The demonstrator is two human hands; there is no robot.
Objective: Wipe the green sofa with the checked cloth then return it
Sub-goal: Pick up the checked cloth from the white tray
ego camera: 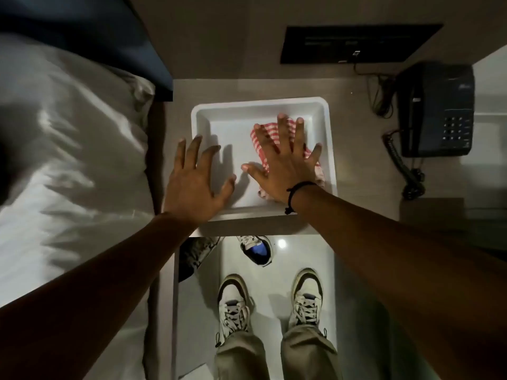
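Note:
A red-and-white checked cloth point(264, 133) lies crumpled in the right half of a white tray point(260, 103) on a grey bedside surface. My right hand point(285, 163) is spread flat over the cloth, fingers apart, covering most of it. My left hand point(196, 176) hovers over the tray's left rim, fingers spread, with nothing in it. No green sofa is in view.
A bed with a white pillow point(68, 149) fills the left side. A dark corded telephone point(436, 111) sits at the right, with a black wall panel point(356, 45) behind the tray. Below the surface are my two feet in pale sneakers point(233, 305) and another shoe point(256, 249) on the floor.

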